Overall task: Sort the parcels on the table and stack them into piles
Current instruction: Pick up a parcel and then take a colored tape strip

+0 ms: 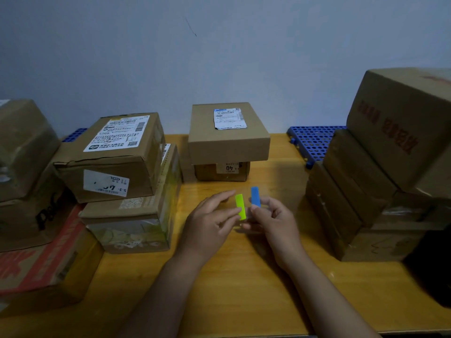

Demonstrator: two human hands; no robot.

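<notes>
Two hands hover mid-worktop (244, 289). The left hand (210, 220) pinches one green strip (241, 207) and the right hand (275, 220) pinches one blue strip (255, 196); both strips stand upright, just beside each other.

Taking the hands as the dial's centre, four piles of parcels ring them:
- The centre pile (229, 135) at 12 o'clock has two boxes.
- The labelled pile (117, 152) at 10 o'clock has two boxes.
- The far-left pile (26, 152) at 9 o'clock has three boxes.
- The right pile (390, 132) at 3 o'clock has at least three boxes, the top one tilted.

Two blue perforated panels (314, 142) lie at the back, at 11 and 1 o'clock.
</notes>
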